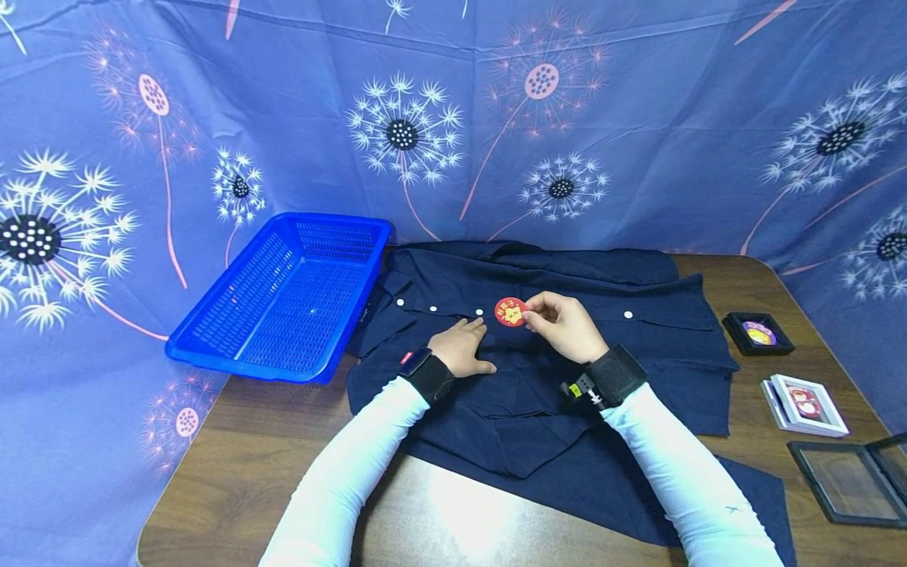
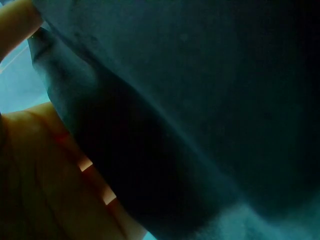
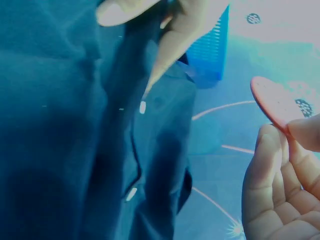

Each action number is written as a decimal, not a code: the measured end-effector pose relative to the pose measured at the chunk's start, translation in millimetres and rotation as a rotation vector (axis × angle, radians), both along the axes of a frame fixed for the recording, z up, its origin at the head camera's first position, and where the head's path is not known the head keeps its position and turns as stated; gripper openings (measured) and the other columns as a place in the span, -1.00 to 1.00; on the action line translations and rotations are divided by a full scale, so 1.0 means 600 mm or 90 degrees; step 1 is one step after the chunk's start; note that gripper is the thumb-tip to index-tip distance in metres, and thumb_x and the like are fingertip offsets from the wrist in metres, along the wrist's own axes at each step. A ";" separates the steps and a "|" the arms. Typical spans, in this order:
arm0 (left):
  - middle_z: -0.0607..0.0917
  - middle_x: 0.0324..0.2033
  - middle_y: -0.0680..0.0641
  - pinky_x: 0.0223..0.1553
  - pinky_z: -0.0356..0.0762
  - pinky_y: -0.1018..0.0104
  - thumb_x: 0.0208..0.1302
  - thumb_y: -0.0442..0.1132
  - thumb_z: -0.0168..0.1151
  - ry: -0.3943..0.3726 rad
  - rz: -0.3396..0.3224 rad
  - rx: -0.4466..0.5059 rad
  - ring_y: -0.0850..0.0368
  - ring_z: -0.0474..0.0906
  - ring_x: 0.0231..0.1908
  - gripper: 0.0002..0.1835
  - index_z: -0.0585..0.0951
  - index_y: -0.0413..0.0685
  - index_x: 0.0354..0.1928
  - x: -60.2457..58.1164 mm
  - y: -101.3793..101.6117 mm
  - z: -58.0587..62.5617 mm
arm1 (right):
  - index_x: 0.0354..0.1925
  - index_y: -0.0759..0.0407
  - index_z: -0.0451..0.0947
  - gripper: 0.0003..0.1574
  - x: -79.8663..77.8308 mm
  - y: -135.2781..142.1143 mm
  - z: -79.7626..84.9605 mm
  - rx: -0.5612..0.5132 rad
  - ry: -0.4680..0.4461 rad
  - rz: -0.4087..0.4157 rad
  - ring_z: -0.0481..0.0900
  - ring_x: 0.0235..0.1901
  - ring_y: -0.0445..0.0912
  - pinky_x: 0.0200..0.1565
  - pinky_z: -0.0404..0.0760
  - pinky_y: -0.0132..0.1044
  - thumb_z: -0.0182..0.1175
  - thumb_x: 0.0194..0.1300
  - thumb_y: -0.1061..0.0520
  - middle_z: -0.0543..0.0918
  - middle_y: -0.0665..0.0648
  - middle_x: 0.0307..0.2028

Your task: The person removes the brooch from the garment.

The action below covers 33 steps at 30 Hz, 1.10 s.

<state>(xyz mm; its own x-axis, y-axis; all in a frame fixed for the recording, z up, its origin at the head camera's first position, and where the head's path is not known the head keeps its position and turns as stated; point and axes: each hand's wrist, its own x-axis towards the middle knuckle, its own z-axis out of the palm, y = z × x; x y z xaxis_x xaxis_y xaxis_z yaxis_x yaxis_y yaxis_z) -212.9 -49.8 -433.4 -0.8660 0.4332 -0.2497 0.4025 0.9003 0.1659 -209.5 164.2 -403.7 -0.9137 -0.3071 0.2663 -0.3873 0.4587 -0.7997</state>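
Observation:
A dark navy button-up shirt [image 1: 538,425] lies spread across the table, white buttons running along its upper part. My right hand [image 1: 567,327] pinches a thin round red disc [image 1: 509,312], which bears a yellow figure and characters, between thumb and fingers. In the right wrist view the disc [image 3: 272,102] tilts up from the fingertips, seen nearly edge-on. Just left of the disc, my left hand [image 1: 460,348] rests on the shirt with fingers extended and thumb spread. Dark cloth [image 2: 175,100] fills most of the left wrist view, beside the palm [image 2: 45,175].
A blue plastic basket [image 1: 276,370] sits at the table's left. Along the right side are a black frame [image 1: 740,342] with a purple and yellow round piece, white frames [image 1: 839,429] with a red picture, and an opened black frame [image 1: 815,480]. Patterned blue fabric [image 1: 468,118] hangs behind.

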 end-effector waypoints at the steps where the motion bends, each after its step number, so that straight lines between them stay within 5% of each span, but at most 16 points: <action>1: 0.21 0.50 -0.01 0.47 0.13 0.12 0.19 0.26 0.26 -0.001 0.000 -0.002 -0.02 0.10 0.50 -0.10 0.27 -0.04 0.46 0.000 0.000 0.000 | -0.20 0.32 0.62 -0.86 0.000 0.000 0.002 -0.006 0.005 -0.004 0.60 -0.46 -0.32 -0.41 0.53 -0.48 0.23 0.33 0.24 0.71 0.30 -0.37; 11: 0.21 0.49 -0.02 0.47 0.14 0.14 0.20 0.24 0.26 0.004 -0.006 0.011 -0.04 0.11 0.50 -0.12 0.28 -0.05 0.46 0.002 -0.002 0.002 | -0.18 0.39 0.59 -0.84 0.011 -0.009 0.035 -0.062 0.064 -0.059 0.57 -0.46 -0.36 -0.41 0.50 -0.55 0.23 0.31 0.28 0.70 0.32 -0.36; 24: 0.21 0.49 -0.02 0.46 0.15 0.11 0.19 0.24 0.27 0.004 -0.006 0.019 -0.05 0.11 0.50 -0.11 0.28 -0.06 0.46 0.003 -0.002 0.001 | -0.16 0.51 0.57 -0.83 0.000 -0.003 0.019 -0.163 0.085 -0.068 0.60 -0.45 -0.43 -0.34 0.55 -0.64 0.21 0.28 0.39 0.65 0.46 -0.37; 33: 0.25 0.48 -0.03 0.45 0.18 0.12 0.18 0.25 0.27 0.024 -0.019 0.017 -0.06 0.14 0.48 -0.12 0.31 -0.05 0.44 -0.004 -0.001 -0.013 | -0.19 0.37 0.61 -0.84 0.011 0.011 0.018 -0.114 0.089 -0.083 0.58 -0.45 -0.41 -0.38 0.53 -0.58 0.25 0.30 0.26 0.69 0.32 -0.38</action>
